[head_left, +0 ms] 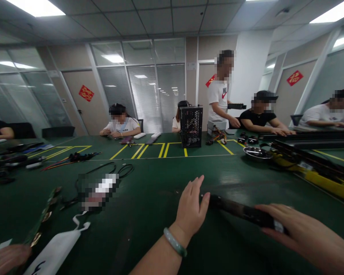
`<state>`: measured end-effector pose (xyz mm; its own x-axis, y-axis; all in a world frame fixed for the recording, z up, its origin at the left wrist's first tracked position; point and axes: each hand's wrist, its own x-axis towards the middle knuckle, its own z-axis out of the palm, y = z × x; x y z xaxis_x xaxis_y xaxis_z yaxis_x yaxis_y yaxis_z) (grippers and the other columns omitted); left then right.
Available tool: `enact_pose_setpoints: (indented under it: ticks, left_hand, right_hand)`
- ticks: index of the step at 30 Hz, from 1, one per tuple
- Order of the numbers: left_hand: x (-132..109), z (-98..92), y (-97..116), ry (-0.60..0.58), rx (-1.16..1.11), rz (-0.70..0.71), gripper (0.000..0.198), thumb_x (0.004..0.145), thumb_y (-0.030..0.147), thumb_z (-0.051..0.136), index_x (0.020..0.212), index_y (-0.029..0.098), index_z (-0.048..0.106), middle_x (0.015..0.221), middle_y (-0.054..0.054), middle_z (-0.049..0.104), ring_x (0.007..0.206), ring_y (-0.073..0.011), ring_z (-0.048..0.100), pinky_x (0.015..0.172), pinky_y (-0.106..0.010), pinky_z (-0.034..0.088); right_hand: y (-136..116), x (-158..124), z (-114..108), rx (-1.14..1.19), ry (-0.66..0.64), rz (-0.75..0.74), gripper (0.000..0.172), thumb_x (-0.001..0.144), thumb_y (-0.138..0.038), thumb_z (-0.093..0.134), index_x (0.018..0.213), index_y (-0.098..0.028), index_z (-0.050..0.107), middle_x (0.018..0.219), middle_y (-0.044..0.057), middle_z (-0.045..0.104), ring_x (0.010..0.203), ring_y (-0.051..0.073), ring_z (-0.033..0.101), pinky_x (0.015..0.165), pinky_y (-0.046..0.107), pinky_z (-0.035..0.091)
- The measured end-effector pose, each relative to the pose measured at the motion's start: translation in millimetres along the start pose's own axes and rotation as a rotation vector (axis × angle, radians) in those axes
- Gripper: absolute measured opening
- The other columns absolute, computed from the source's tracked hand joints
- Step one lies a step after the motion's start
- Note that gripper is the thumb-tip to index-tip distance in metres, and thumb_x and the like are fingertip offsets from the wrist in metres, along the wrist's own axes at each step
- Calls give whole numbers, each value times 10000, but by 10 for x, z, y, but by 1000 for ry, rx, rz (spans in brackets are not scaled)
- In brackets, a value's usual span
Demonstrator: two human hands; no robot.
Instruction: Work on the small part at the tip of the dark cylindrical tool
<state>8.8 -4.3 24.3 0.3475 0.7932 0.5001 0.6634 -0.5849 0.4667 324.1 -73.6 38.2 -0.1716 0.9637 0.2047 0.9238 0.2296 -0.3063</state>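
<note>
My right hand is wrapped around one end of a long, dark, blurred object held above the green table. The object's kind is not clear; it has a pale patch near my fingers. Its far end points left, to my left hand. That hand is upright with fingers stretched and thumb apart, close to the object's end; whether they touch, I cannot tell. A pale green bangle circles my left wrist.
At lower left another person's hand holds a green circuit board beside a white pouch. Across the table stand a black computer case and a power supply. A metal bowl lies right. Several people sit or stand around.
</note>
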Motion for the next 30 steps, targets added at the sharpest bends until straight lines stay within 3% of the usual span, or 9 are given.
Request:
enact_pose_setpoints:
  ticks: [4, 7, 11, 14, 17, 20, 22, 25, 30]
  left_hand:
    - [1, -6, 67, 7, 81, 145, 490, 997, 349, 329, 1465, 230, 244, 1468, -45, 384, 1362, -228, 320, 1148, -471, 234]
    - [13, 7, 48, 14, 117, 126, 483, 992, 326, 329, 1460, 225, 266, 1462, -42, 394, 1347, -228, 343, 1145, -457, 243]
    - [37, 29, -40, 17, 148, 24, 455, 1003, 326, 304, 1447, 226, 310, 1453, -28, 409, 1333, -216, 362, 1123, -410, 289]
    - [49, 56, -94, 10, 152, -30, 450, 1012, 342, 276, 1443, 220, 320, 1447, -33, 418, 1326, -216, 371, 1107, -400, 311]
    - [53, 84, -122, -10, 146, -56, 464, 1012, 359, 273, 1450, 211, 309, 1446, -55, 418, 1315, -236, 389, 1083, -421, 338]
    - [52, 104, -134, -17, 137, -54, 458, 1019, 365, 240, 1436, 203, 337, 1425, -72, 444, 1294, -237, 416, 1062, -421, 361]
    - [49, 116, -140, -24, 147, -52, 455, 1021, 373, 234, 1417, 195, 368, 1400, -83, 471, 1274, -237, 439, 1047, -420, 376]
    - [42, 136, -146, -59, 166, -43, 418, 1019, 365, 255, 1350, 212, 460, 1330, -66, 538, 1222, -229, 488, 1026, -423, 389]
    - [27, 143, -132, -166, 171, 30, 321, 983, 329, 364, 1214, 245, 571, 1193, -22, 617, 1104, -209, 551, 963, -396, 418]
  right_hand:
    - [-684, 555, 258, 20, -150, -213, 459, 817, -438, 651, 1259, -353, 560, 1183, 44, 624, 1064, 302, 575, 923, 472, 473]
    - [-1049, 870, 521, 49, -145, -351, 358, 801, -343, 668, 1139, -232, 636, 1127, 79, 630, 1048, 284, 565, 979, 454, 427]
    - [-1288, 1126, 848, 91, -96, -507, 444, 787, -196, 621, 1230, -194, 598, 1266, 111, 566, 1187, 282, 489, 1096, 451, 308]
    - [-1377, 1194, 952, 149, -103, -539, 504, 803, -153, 574, 1304, -192, 544, 1348, 111, 518, 1215, 267, 479, 1103, 428, 306]
    - [-1373, 1184, 888, 206, -188, -564, 560, 799, -183, 607, 1348, -207, 500, 1370, 94, 509, 1250, 251, 461, 1111, 391, 303]
    - [-1195, 1151, 705, 202, -224, -430, 635, 782, -312, 677, 1374, -216, 467, 1375, 98, 501, 1263, 275, 445, 1104, 425, 300]
    - [-985, 1122, 568, 199, -217, -295, 565, 824, -399, 637, 1345, -227, 500, 1340, 90, 524, 1210, 272, 488, 1043, 414, 368]
    - [-650, 1030, 398, 195, -237, -130, 322, 887, -423, 547, 1139, -247, 645, 1109, 60, 637, 957, 231, 605, 816, 339, 478]
    - [-449, 767, 267, 231, -481, -73, 265, 813, -463, 641, 996, -278, 692, 846, 0, 653, 749, 190, 610, 628, 261, 440]
